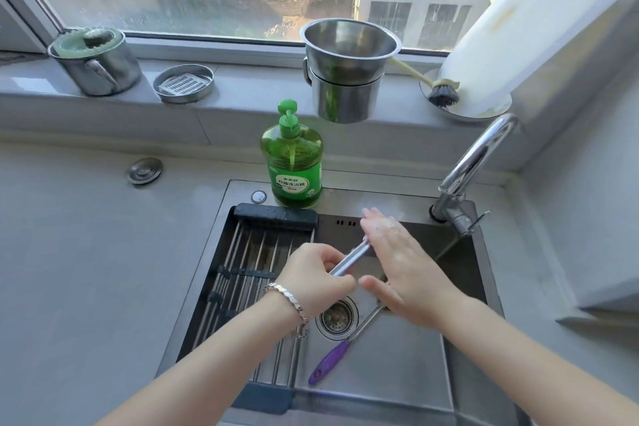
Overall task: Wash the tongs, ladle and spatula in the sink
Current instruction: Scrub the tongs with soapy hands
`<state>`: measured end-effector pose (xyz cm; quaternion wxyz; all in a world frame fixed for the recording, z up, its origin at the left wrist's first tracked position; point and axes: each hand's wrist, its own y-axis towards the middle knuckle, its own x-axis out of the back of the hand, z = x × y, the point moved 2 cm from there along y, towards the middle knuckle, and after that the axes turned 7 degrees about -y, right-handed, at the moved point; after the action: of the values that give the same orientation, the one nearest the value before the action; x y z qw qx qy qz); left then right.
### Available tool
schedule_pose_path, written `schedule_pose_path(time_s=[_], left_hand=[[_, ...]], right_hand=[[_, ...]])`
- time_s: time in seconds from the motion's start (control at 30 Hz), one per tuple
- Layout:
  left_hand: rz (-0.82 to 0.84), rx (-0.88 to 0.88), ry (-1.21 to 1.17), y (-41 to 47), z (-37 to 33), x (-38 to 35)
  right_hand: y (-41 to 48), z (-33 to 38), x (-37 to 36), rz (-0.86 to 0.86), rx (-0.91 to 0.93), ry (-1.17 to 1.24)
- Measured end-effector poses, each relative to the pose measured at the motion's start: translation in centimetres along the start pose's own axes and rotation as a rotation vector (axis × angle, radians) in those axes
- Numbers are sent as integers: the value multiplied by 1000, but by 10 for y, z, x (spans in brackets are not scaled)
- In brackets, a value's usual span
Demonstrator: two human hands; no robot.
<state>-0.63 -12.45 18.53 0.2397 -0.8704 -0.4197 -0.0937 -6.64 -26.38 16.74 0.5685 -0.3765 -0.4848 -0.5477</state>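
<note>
Left hand (pixel 313 278) grips steel handle (pixel 351 258); right hand (pixel 397 266) flat.

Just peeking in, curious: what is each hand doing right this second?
Left hand: closed around a metal utensil handle over the sink.
Right hand: open and soapy, fingers spread flat on the same handle, not gripping it.

A clear green soap bottle (pixel 293 162) with a green pump stands by the grey steel sink (pixel 397 367). A utensil (pixel 330 361) in the sink has a purple handle. The counter (pixel 86 252) is pale grey. A silver, faceted bracelet (pixel 288 301) circles one wrist.
</note>
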Motion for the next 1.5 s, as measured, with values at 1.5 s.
schedule_pose_path(time_s=[1.5], left_hand=[[181, -45, -294, -27, 20, -21]], right_hand=[[-42, 40, -14, 30, 62, 224]])
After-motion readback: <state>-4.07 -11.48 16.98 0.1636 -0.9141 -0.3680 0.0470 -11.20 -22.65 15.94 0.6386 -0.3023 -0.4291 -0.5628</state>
